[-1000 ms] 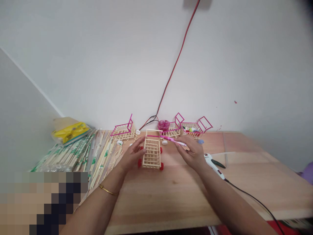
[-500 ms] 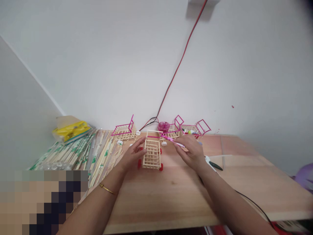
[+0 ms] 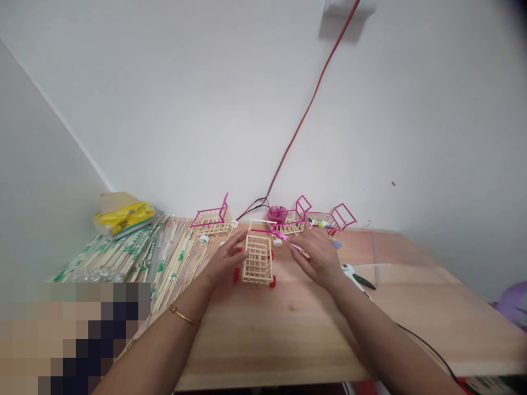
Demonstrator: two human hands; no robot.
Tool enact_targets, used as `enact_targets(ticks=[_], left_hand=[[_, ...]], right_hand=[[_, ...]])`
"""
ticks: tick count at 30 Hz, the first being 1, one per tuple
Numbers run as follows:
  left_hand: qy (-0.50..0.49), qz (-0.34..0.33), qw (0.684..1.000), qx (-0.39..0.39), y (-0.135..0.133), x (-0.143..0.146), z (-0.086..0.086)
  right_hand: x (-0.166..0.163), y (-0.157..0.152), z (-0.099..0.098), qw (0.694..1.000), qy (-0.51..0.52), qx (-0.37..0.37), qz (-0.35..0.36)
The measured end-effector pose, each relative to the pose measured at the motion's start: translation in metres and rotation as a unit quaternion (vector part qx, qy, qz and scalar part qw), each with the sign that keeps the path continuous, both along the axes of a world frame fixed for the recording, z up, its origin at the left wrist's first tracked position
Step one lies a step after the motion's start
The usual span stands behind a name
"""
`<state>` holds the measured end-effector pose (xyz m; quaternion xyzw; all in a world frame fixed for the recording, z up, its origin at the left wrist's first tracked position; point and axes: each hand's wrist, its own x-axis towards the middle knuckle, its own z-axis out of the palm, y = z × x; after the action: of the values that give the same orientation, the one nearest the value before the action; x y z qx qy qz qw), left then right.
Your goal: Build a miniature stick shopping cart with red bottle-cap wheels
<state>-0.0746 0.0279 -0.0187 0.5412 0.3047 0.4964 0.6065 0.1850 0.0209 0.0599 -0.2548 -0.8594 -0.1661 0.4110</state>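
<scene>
A small cart (image 3: 258, 260) built of pale wooden sticks, with red wheels, stands on the wooden table (image 3: 296, 329). My left hand (image 3: 224, 262) grips its left side with curled fingers. My right hand (image 3: 316, 257) is closed on a thin pink-tipped brush (image 3: 288, 241), whose tip touches the cart's upper right rail, which shows pink paint.
Three pink-painted stick carts (image 3: 211, 218) (image 3: 293, 218) (image 3: 331, 218) line the wall, with a pink pot (image 3: 277, 213) between them. Wrapped chopsticks (image 3: 135, 253) and a yellow pack (image 3: 122, 214) lie at left. A white glue gun (image 3: 353, 272) and its cord lie at right.
My right hand has moved left, bringing the brush tip closer onto the cart's top rail. The view has tilted slightly. My left hand has kept its hold.
</scene>
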Motion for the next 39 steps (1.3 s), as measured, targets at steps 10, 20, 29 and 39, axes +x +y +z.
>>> enact_targets(ticks=[10,20,29,39], left_hand=[[0.004,0.006,1.0,0.011,0.003,-0.001,-0.006],[0.001,-0.009,1.0,0.01,0.003,-0.001,-0.006],[0.0,0.0,1.0,-0.002,0.002,-0.001,-0.006],[0.0,0.006,1.0,0.004,0.003,-0.001,-0.007]], right_hand=[[0.006,-0.002,0.0,0.999,0.032,-0.015,0.008],[0.008,0.0,-0.006,0.997,0.06,-0.042,0.006],[0.011,-0.002,-0.009,0.995,0.076,-0.068,0.002],[0.011,-0.001,-0.009,0.994,0.084,-0.072,0.002]])
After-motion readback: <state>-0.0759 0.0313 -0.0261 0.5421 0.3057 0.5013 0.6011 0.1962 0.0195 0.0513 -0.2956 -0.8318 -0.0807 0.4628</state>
